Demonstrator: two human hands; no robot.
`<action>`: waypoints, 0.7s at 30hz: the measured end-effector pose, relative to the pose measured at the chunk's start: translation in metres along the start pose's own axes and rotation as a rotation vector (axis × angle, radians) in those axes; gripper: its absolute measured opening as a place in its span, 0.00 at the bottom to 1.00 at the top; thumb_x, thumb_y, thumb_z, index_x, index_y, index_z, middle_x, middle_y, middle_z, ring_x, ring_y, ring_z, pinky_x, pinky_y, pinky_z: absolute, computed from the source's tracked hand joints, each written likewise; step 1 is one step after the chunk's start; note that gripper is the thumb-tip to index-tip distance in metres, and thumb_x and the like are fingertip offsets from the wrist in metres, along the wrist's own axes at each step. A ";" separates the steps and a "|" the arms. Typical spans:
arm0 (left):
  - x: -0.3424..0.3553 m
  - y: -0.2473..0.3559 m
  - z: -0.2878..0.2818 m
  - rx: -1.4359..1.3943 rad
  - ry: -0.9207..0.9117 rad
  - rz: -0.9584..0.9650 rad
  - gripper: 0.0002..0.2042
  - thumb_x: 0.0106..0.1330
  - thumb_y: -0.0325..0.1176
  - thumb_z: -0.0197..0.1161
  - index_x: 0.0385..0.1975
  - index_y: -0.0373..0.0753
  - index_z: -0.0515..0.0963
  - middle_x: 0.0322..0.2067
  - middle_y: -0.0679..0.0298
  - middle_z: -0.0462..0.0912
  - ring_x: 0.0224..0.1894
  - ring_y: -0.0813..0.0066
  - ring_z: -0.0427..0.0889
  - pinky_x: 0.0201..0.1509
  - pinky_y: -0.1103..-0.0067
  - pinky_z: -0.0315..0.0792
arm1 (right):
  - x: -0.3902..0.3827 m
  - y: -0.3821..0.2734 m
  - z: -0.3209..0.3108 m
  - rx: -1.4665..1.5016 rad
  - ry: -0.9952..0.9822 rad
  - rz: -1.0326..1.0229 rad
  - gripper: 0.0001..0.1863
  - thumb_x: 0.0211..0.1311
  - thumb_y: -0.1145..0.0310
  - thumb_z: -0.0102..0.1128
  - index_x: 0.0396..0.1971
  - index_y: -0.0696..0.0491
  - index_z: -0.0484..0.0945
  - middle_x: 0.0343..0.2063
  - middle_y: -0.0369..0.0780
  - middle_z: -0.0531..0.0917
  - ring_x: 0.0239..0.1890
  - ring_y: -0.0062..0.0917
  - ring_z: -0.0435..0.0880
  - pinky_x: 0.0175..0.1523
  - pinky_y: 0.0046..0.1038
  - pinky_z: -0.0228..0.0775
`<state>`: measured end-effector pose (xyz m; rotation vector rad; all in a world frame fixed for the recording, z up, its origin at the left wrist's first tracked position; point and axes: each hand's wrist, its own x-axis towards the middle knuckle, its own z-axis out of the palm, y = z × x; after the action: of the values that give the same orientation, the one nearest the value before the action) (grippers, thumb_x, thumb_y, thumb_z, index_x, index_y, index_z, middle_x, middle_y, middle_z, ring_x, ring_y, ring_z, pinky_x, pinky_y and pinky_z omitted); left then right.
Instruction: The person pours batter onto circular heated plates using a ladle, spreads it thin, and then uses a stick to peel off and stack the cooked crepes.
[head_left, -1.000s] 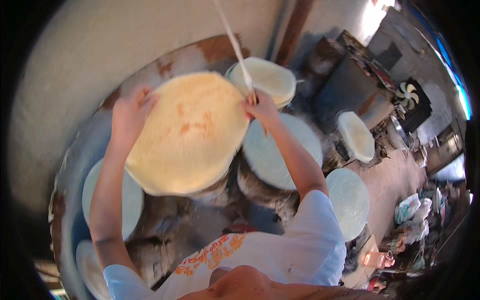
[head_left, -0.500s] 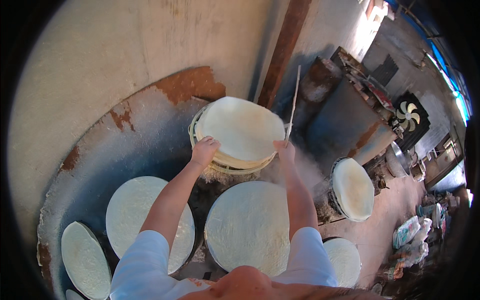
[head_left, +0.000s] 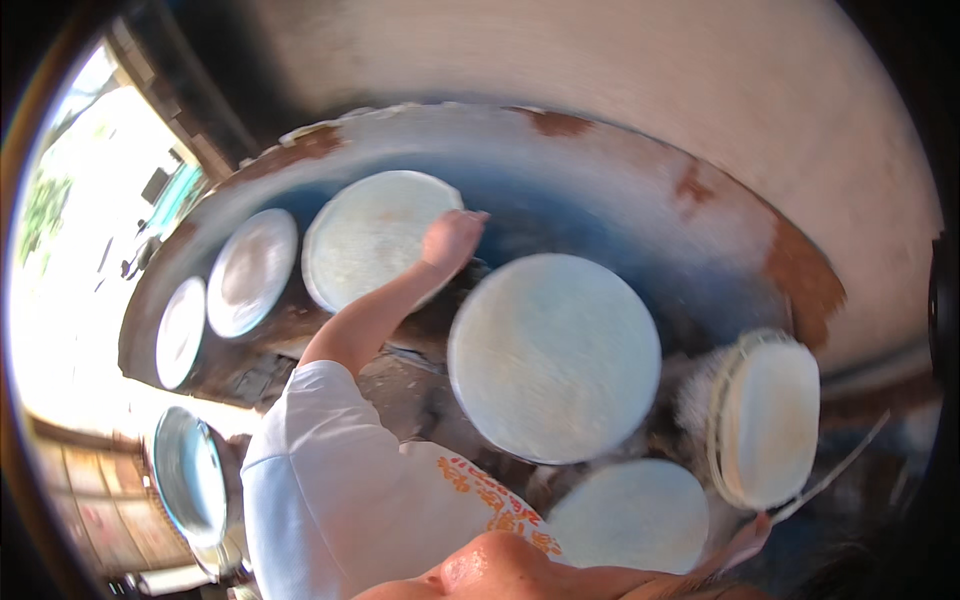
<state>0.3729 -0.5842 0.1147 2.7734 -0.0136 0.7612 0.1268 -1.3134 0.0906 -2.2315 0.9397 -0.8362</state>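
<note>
My left hand (head_left: 453, 242) reaches out over the right edge of a round pan (head_left: 375, 235) with a pale, flat top. Its fingers look curled together, slightly blurred; anything in them is hidden. Low on the right, my right hand (head_left: 748, 545) is closed on a thin stick (head_left: 835, 468) that slants up and away. Close beyond that hand is a round basket (head_left: 718, 440) bearing a stack of thin white round sheets (head_left: 778, 425). A large round pan with a pale surface (head_left: 555, 358) lies between my hands, and another pale round (head_left: 635, 515) sits nearer me.
A curved, soot-dark wall (head_left: 600, 200) with rusty patches rises behind the pans. Two more pale rounds (head_left: 252, 272) (head_left: 181, 333) stand farther left. A metal basin (head_left: 190, 475) is at the lower left. Bright daylight enters at the left.
My view has swung left. My left hand has left the stacked basket and now reaches over a pan on the left. My right hand stays by the basket, still holding the stick.
</note>
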 end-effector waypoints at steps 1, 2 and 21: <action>-0.014 -0.058 -0.015 -0.050 0.011 -0.189 0.11 0.63 0.34 0.52 0.38 0.39 0.79 0.36 0.57 0.81 0.43 0.59 0.78 0.46 0.65 0.72 | -0.005 0.037 -0.012 0.145 -0.115 0.136 0.11 0.56 0.74 0.50 0.39 0.55 0.78 0.33 0.41 0.81 0.35 0.28 0.79 0.40 0.28 0.70; -0.029 -0.122 -0.028 -0.107 0.018 -0.364 0.12 0.63 0.35 0.51 0.39 0.39 0.79 0.37 0.55 0.81 0.45 0.57 0.77 0.47 0.64 0.71 | -0.009 0.078 -0.022 0.277 -0.210 0.292 0.09 0.54 0.72 0.52 0.36 0.53 0.77 0.31 0.39 0.79 0.33 0.24 0.77 0.35 0.25 0.69; -0.081 -0.324 -0.075 -0.042 0.033 -0.769 0.11 0.58 0.38 0.56 0.30 0.38 0.81 0.32 0.53 0.81 0.40 0.53 0.79 0.42 0.64 0.73 | -0.266 -0.410 0.208 0.469 -1.040 -0.083 0.11 0.53 0.82 0.40 0.33 0.58 0.72 0.31 0.42 0.81 0.24 0.21 0.79 0.27 0.20 0.69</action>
<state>0.2913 -0.2574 0.0545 2.4089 0.9594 0.5709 0.2961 -0.8141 0.1582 -1.8801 0.1228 0.1360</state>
